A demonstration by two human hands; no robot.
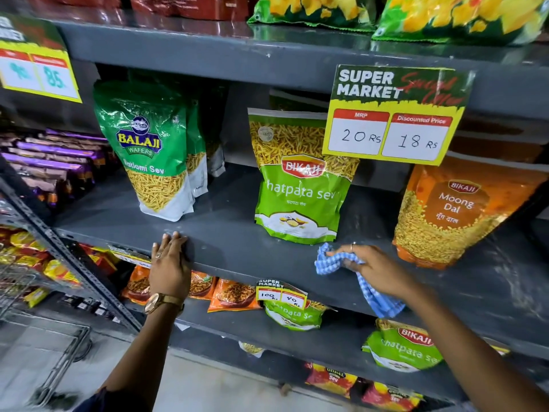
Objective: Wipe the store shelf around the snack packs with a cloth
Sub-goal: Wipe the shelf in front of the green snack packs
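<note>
A dark grey shelf [231,242] carries three upright snack packs: a green Balaji Ratlami Sev pack [148,150] at the left, a green Bikaji Chatpata Sev pack [297,179] in the middle, and an orange Bikaji Moong Dal pack [457,215] at the right. My right hand [374,269] presses a blue-and-white checked cloth [332,260] onto the shelf just in front of the Chatpata Sev pack; the cloth's tail hangs over the front edge. My left hand [170,263] rests flat on the shelf's front edge, below the Balaji pack, holding nothing.
A yellow price card [395,117] hangs from the shelf above, over the middle and right packs. Purple packs [56,162] lie at the far left. Lower shelves hold more snack packs [401,349] and a small price tag [280,292]. A wire rack [35,278] stands at the left.
</note>
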